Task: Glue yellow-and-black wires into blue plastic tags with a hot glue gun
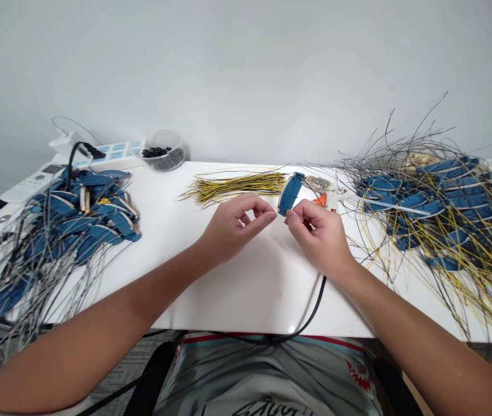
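Note:
A curved blue part (291, 194) stands tilted between my hands, its lower end by my right fingertips. My right hand (319, 234) is pinched at that lower end; what exactly sits between thumb and finger is too small to tell. To the left, my left hand (241, 225) has thumb and index finger pressed together at the tips, close to the blue part's lower left corner. Anything it may hold is too fine to make out. Just behind lies a bundle of yellow and black wires (239, 188). An orange piece (320, 200) shows beyond my right hand.
Blue parts with grey and black wires (110, 222) are heaped at the left. More blue parts with yellow and black wires (445, 214) spread over the right. A clear tub of black pieces (163, 151) and a power strip (118, 151) stand back left. A black cable (315, 309) crosses the front edge.

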The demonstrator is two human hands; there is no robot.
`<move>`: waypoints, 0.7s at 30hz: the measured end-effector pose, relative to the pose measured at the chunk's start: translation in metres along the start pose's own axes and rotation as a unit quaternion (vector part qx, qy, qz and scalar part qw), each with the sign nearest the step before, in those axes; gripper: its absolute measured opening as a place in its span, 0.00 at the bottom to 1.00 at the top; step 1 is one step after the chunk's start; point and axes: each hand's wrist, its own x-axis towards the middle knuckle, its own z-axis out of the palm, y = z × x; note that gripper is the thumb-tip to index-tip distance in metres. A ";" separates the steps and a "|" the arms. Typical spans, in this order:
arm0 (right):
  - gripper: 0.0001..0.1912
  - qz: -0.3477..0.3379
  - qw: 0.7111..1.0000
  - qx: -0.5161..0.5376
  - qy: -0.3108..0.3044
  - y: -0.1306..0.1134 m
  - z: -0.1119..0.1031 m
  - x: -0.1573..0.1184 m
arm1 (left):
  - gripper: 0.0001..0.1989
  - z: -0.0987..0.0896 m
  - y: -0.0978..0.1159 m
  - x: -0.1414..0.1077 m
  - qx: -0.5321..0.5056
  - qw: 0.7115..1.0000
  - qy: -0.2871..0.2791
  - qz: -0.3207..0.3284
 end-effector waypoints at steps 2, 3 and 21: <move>0.13 0.004 1.000 0.001 0.007 0.000 0.000 0.000 | 0.13 0.000 0.000 0.000 0.003 1.000 -0.009 0.005; 0.12 0.006 1.000 0.002 0.010 0.000 -0.001 0.001 | 0.13 0.000 -0.001 0.000 0.001 1.000 -0.014 0.003; 0.12 0.023 0.999 0.028 0.018 -0.001 -0.001 -0.001 | 0.10 -0.025 -0.045 0.022 0.176 0.960 0.220 0.002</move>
